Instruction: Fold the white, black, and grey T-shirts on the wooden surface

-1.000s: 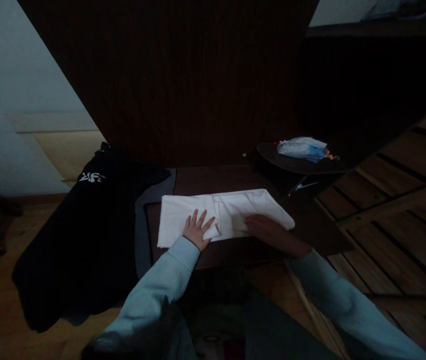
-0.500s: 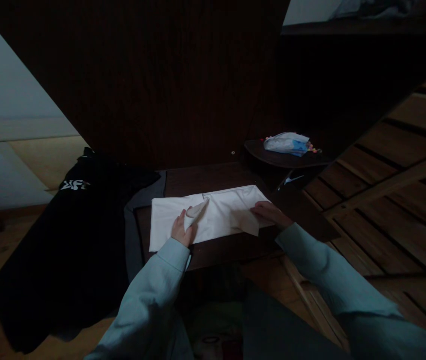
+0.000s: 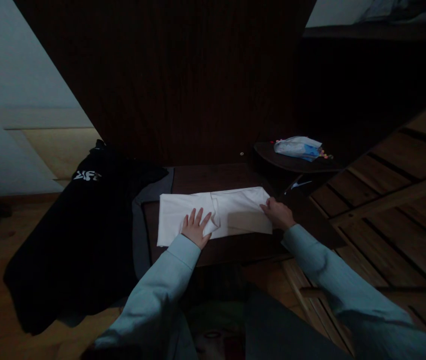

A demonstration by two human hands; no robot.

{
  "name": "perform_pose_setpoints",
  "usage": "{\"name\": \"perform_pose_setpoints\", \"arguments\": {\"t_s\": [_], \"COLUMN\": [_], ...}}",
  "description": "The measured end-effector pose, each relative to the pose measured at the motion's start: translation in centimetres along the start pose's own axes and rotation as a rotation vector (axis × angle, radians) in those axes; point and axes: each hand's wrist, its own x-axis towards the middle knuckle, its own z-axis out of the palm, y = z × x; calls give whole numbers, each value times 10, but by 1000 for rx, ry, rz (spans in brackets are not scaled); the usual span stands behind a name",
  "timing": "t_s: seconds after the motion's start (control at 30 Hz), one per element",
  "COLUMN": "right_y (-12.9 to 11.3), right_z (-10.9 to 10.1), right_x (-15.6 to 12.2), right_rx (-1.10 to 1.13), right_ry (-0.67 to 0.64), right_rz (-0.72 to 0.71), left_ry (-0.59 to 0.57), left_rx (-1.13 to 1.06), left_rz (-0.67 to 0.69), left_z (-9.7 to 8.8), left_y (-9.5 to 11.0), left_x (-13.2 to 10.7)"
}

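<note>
A white folded cloth (image 3: 182,215) lies flat on a small dark wooden table (image 3: 205,177). My left hand (image 3: 195,229) rests open on the cloth's near edge, fingers spread and flat. My right hand (image 3: 278,213) sits at the cloth's right end, its fingers curled on the corner there. Both arms wear light blue sleeves.
A black garment (image 3: 77,235) with white lettering drapes to the left of the table over a grey one. A round dark stool (image 3: 291,161) at the back right carries a white and blue plastic packet (image 3: 298,148). Wooden slats run along the right. A dark panel stands behind.
The cloth's right end has been folded in, so it is now shorter on the right. My left hand lifted a fold, then laid flat again. My right hand moved to the right corner.
</note>
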Motion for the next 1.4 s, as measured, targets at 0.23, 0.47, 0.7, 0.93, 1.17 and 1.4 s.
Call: {"name": "perform_pose_setpoints", "arguments": {"t_s": [0.23,0.47,0.7,0.93,1.17,1.4], "right_y": [-56,-135,-130,-116,-134,-126], "right_z": [-12,32,51,49,71,53], "right_x": [-40,-48,-27,-42,-80,-113], "right_rx": [403,1064,948,619,514,755], "right_ry": [-15,-464,-197,168,187,108], "right_rz": [-228,-124,-423,-531,-751,-741], "left_ry": [-25,32,-7,352,325,551], "left_rx": [9,-69,-136,-293,-820,-1019], "left_rz": [-1,-63,60,-384,-653,-843], "left_z": [3,3,-6,-21,-22,-85], "left_y": [11,11,14,-54,-71,-120], "left_x": [-7,-8,-20,-58,-48,-42]}}
